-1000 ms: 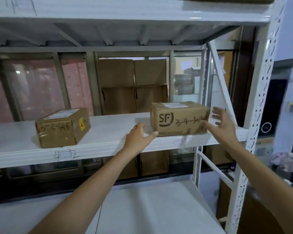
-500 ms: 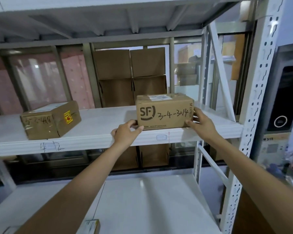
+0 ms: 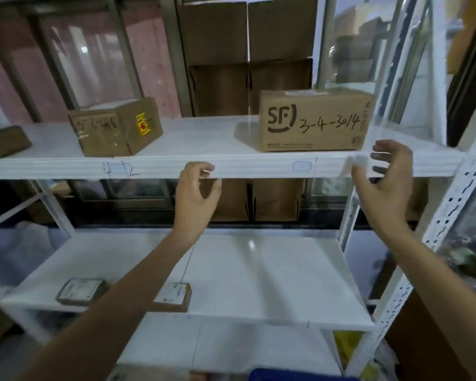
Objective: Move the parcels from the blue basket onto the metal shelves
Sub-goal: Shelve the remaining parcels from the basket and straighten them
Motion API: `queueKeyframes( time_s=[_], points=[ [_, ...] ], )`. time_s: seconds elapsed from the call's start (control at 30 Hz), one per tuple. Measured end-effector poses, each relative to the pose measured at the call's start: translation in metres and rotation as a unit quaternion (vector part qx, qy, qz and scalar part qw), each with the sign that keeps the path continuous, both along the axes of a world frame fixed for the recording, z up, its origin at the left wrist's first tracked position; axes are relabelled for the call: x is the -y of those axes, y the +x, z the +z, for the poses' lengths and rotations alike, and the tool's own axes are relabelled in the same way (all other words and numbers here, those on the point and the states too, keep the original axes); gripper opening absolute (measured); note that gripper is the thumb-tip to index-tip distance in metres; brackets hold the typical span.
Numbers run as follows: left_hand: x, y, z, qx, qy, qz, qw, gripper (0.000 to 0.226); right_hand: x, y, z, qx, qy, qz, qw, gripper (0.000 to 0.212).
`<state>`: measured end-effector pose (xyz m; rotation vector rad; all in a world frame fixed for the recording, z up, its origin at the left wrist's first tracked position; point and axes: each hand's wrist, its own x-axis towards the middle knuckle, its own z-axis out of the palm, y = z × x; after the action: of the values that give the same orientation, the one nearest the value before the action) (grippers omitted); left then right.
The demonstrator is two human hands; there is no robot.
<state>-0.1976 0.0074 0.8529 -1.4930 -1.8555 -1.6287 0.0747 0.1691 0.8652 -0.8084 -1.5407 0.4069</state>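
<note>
SF parcel [image 3: 315,121]: sits on the upper metal shelf [image 3: 204,167], right end, near the front edge, "3-4-3014" scrawled on its face.
Left hand [image 3: 195,193]: empty, fingers loosely curled, in front of the shelf's front edge, clear of the box.
Right hand [image 3: 385,182]: also empty, fingers spread apart, just below and right of the box, not touching it.
Around it: the white corner post [image 3: 451,215] stands right beside the right hand; stacked brown cartons [image 3: 248,78] sit behind the rack.
Changed: half a second ago both hands were pressed on the box's lower corners, now they're off it and lower.
Count up top: three boxes, the SF one, a taped box [image 3: 116,127] and a cut-off box [image 3: 4,144] far left.
Count on lower shelf [image 3: 259,284]: two small flat parcels [image 3: 81,291] [image 3: 173,296].
Blue basket [image 3: 300,376]: only a sliver at the bottom edge.
</note>
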Motion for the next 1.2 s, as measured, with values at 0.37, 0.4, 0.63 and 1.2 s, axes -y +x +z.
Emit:
queueKeyframes(
  time_s=[0.37,0.4,0.63,1.2],
  points=[
    [0.137,-0.174,-0.231,0.260,-0.350,0.104,0.894,0.012,0.130,-0.177,-0.230,0.183,-0.297,0.182,0.919,0.026],
    [0.147,-0.192,-0.247,0.269,-0.366,0.102,0.885,0.013,0.139,-0.196,-0.245,0.195,-0.332,0.186,0.904,0.026],
    [0.164,-0.284,-0.342,0.312,-0.447,0.081,0.834,0.023,0.184,-0.305,-0.350,0.227,-0.467,0.170,0.838,0.033],
    [0.075,-0.298,-0.425,0.350,-0.442,0.075,0.823,0.034,0.135,-0.398,-0.442,0.302,-0.476,0.143,0.813,0.050]
  ],
)
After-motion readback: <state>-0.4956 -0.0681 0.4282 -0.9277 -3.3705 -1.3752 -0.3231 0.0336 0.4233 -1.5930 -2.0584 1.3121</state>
